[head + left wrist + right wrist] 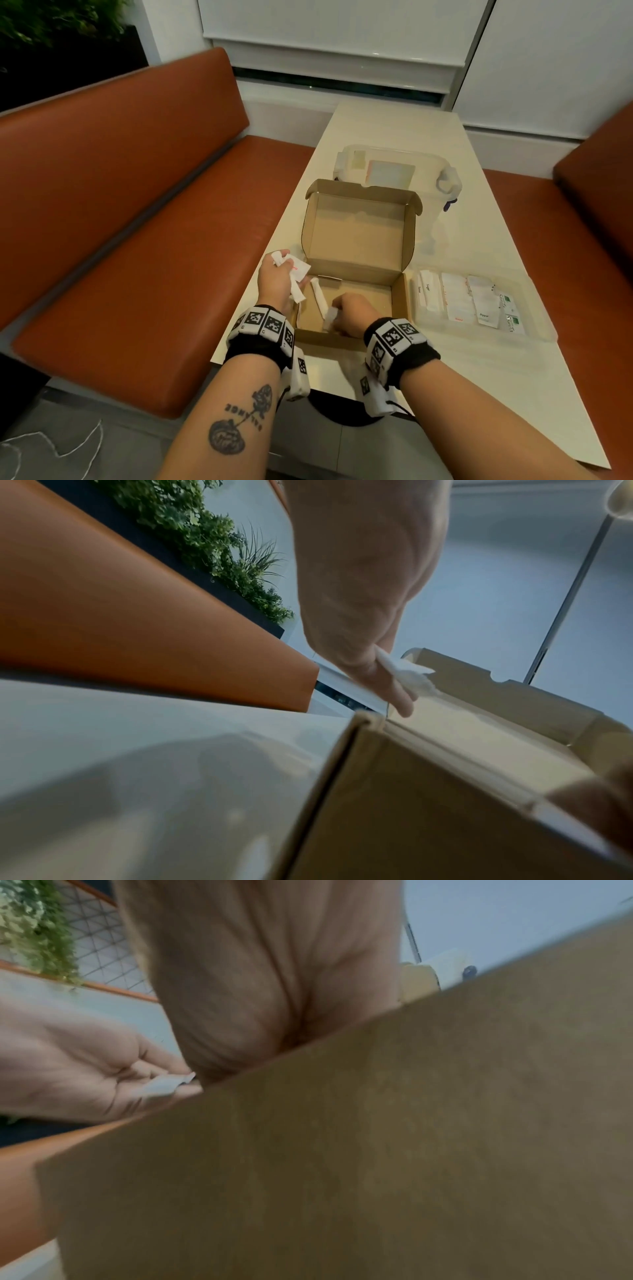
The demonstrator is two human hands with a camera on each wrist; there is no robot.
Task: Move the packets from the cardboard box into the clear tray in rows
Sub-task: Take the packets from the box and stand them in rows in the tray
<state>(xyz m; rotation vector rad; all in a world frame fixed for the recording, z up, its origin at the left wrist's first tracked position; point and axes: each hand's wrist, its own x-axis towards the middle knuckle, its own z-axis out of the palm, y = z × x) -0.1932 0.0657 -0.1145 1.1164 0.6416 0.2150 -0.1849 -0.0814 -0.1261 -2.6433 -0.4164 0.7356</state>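
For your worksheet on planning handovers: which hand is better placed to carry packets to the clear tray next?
Right, probably. The right hand is in the cardboard box beside the clear tray, with a packet at its fingers. The left hand, gripping packets, is on the box's far side.

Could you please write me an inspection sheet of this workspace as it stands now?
Surface: pale table, between orange benches.
Job's things: open cardboard box with a few packets left; clear tray to its right holds packets in rows.
Clutter: lidded plastic container behind the box.
Grippers: left hand holds several packets at the box's left edge; right hand reaches into the box, pinching a white packet.
Cables: nothing seen.
Surroundings: window blinds, green plants.
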